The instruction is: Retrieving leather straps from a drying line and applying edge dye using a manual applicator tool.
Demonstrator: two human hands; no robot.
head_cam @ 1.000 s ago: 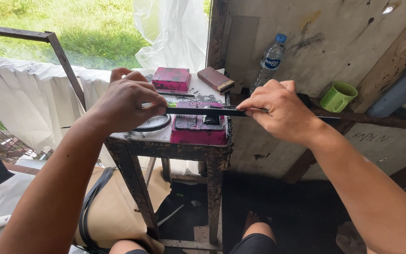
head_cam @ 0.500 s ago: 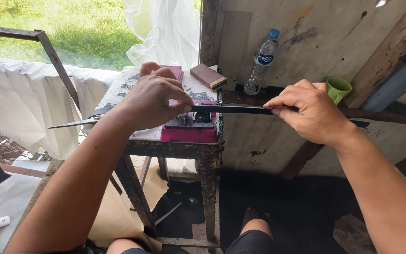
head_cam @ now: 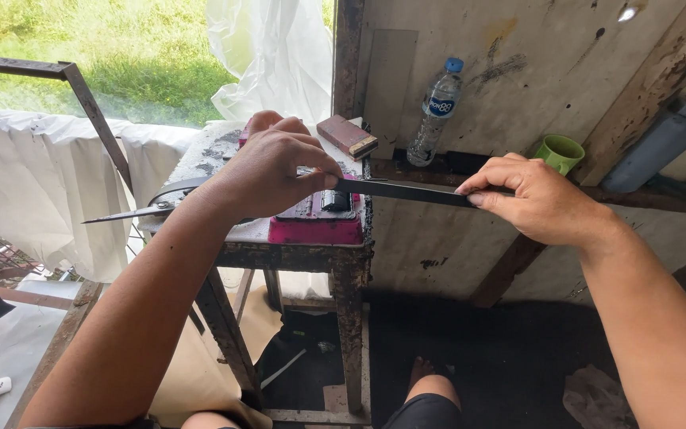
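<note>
Long dark blade [head_cam: 406,191] now slid further left across the pink sharpening stone [head_cam: 317,226] than a second ago. Left hand [head_cam: 267,171] fingers clenched, pressing blade onto stone; right hand [head_cam: 537,199] pinching its far end. Stroke under way.

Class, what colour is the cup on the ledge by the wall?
Green: the cup shows in the head view, above the right hand.

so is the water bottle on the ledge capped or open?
Capped. The clear plastic bottle stands upright on the ledge with its blue cap on.
</note>
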